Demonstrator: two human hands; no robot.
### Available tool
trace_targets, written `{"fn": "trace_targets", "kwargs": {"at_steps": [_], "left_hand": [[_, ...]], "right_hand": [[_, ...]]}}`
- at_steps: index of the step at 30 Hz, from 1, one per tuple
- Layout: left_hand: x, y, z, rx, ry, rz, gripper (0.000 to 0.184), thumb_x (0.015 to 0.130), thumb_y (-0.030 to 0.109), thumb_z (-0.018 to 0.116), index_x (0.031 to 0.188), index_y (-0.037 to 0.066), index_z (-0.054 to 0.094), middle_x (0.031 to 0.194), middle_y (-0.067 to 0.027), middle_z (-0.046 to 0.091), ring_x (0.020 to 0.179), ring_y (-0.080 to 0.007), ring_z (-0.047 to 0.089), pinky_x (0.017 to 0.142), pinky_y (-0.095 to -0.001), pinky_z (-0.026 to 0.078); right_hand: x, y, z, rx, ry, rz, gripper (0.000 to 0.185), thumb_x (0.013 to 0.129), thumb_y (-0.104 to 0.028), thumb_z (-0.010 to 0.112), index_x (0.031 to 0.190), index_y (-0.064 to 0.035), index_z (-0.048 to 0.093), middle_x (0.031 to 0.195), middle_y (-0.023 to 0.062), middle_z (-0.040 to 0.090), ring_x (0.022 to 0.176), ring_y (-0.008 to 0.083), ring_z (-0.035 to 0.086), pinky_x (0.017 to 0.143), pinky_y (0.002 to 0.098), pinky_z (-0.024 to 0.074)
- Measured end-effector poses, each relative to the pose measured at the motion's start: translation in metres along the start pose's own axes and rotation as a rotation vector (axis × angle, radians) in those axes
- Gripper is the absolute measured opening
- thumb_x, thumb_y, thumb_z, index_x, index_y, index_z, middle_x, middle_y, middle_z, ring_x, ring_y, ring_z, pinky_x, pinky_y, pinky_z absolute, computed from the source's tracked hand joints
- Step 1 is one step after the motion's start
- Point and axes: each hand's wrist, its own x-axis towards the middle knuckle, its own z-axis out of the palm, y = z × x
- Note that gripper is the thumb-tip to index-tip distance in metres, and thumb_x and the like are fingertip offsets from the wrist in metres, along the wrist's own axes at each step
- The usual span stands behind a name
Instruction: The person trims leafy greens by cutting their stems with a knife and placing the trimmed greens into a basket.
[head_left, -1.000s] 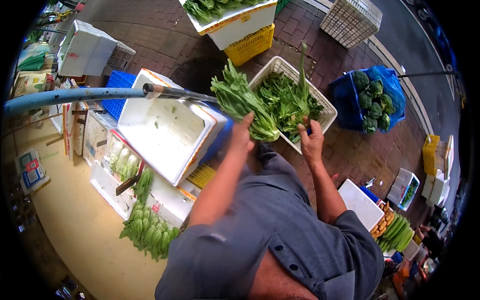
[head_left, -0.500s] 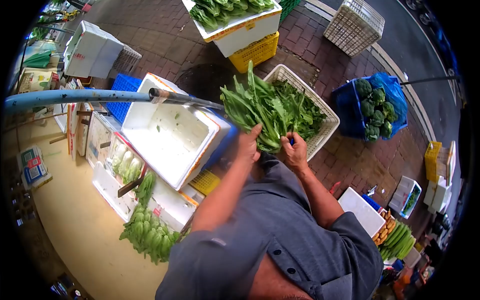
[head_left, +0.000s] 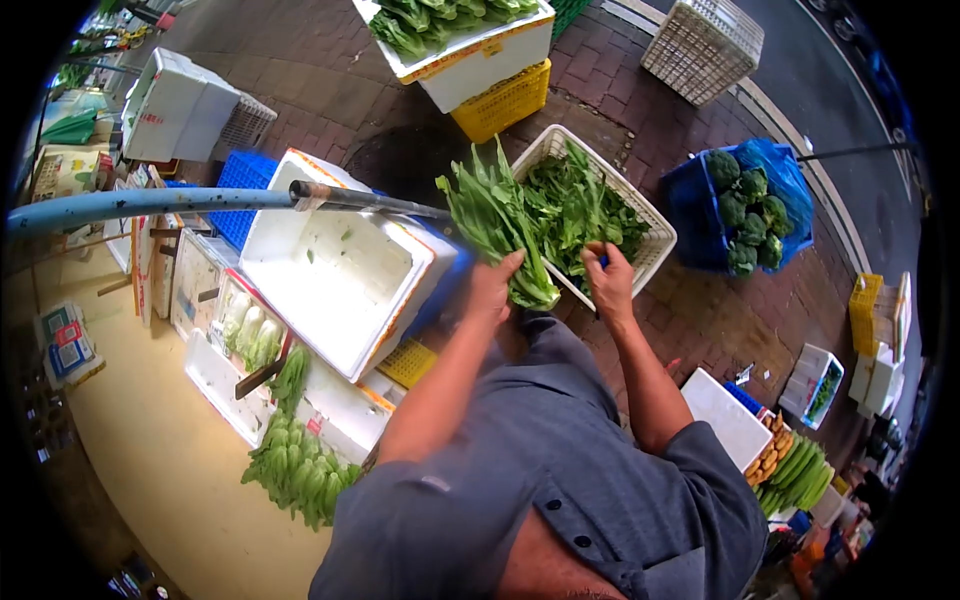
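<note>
My left hand (head_left: 492, 284) is closed around the base of a bunch of leafy greens (head_left: 494, 215), its long leaves pointing away from me. My right hand (head_left: 610, 276), apart from the bunch, hovers over the near edge of a cream plastic crate (head_left: 652, 272). Its fingers pinch a small blue object (head_left: 603, 261), mostly hidden, whose kind I cannot make out. More loose greens (head_left: 572, 205) lie inside the crate, just right of the held bunch.
A white foam box (head_left: 325, 265) with leaf scraps stands left, crossed by a blue pole (head_left: 150, 200). Broccoli (head_left: 750, 220) fills a blue crate at right. Greens (head_left: 430, 20) top a foam box on a yellow crate (head_left: 505, 100). Lettuce (head_left: 295, 475) lies on the table at lower left.
My right hand has moved right and slightly up, away from the bunch. My left hand still grips the greens, which now stand apart from those in the crate.
</note>
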Motion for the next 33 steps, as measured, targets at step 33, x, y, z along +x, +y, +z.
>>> {"fn": "trace_targets", "kwargs": {"at_steps": [33], "left_hand": [[-0.009,0.016,-0.015,0.087,-0.068,-0.243,0.043,0.088,0.013,0.073,0.124,-0.004,0.058,0.110,-0.0109,0.069,0.096,-0.0212,0.068,0.087,-0.0359,0.056]], "right_hand": [[0.000,0.019,-0.015,0.206,0.092,0.244,0.017,0.095,-0.020,0.068,0.090,-0.0061,0.060,0.068,-0.0037,0.051,0.053,0.0055,0.047,0.053,0.0237,0.0495]]}}
